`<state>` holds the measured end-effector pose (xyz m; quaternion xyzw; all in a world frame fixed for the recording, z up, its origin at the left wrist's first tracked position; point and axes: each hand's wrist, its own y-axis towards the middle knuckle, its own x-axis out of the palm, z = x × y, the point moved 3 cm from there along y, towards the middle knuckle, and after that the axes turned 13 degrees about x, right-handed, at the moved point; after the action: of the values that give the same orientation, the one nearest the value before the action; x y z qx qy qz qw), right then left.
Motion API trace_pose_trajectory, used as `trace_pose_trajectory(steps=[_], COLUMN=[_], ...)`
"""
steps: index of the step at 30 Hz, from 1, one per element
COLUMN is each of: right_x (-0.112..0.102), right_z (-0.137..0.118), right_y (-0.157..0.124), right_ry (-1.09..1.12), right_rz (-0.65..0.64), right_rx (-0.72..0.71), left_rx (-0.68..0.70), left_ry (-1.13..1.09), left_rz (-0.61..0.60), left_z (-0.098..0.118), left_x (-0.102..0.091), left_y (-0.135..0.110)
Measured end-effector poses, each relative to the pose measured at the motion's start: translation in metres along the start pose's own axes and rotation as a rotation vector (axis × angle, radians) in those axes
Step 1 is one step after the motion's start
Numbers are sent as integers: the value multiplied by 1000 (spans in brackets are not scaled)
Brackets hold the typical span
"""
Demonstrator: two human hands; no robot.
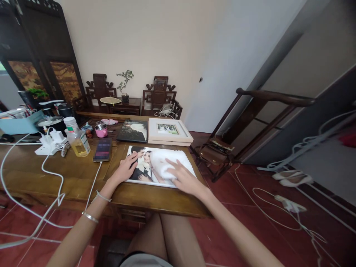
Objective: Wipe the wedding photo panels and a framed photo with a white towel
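A large wedding photo print point(144, 167) lies flat on the wooden table point(69, 178) in front of me. My left hand point(126, 168) rests flat on its left edge, fingers spread. My right hand point(182, 177) presses a white cloth point(162, 165) onto the right half of the picture, fingers laid over it.
Behind the print lie a dark photo album point(132, 131) and a white framed photo point(169, 130). A phone point(102, 149) on a cable, a bottle point(78, 139), a pink cup point(101, 130) and a power strip point(50, 142) sit to the left. A wooden rack point(250, 122) stands on the right.
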<state>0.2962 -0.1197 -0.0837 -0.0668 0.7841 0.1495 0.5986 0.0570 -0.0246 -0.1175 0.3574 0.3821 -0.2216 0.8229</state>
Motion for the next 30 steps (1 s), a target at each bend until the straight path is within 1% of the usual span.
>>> trace_pose_trajectory(steps=[2,4,6,8,9,11,15,17,19,20,21,23,27,29,30], right_x=[3,4,4,5,5,5,0,-3,-4,-4,-4,-1,6,8,8], right_z=[15,25,30,29,26,16,-19,-36,-45,-46,-42,-29,8,20,24], right_y=[35,63,78,77,71,46,-22,-50,-64,-64,-59,-38,30,61,71], right_ry=[-10,-12,-16,-23,-24,-17,22,35,41,42,40,30,-13,-31,-41], right_rz=[25,38,43,44,41,30,-44,-97,-137,-143,-136,-100,-29,-4,3], right_rx=[39,69,80,77,67,35,-35,-80,-114,-118,-109,-78,-27,18,42], left_rx=[-7,1,16,25,25,22,2,-5,-3,2,9,24,38,35,35], left_ry=[-6,-10,-12,-11,-9,-2,18,16,11,9,8,4,-4,-5,-6], left_rz=[-11,-16,-12,-2,2,11,15,6,1,0,-1,-5,-18,-21,-20], left_z=[0,-1,-3,-4,-4,-4,0,1,2,1,1,0,-1,-1,-1], left_x=[-1,0,0,2,2,3,2,2,2,2,2,2,1,1,1], left_y=[0,1,1,2,2,2,1,0,0,0,-1,-1,0,0,1])
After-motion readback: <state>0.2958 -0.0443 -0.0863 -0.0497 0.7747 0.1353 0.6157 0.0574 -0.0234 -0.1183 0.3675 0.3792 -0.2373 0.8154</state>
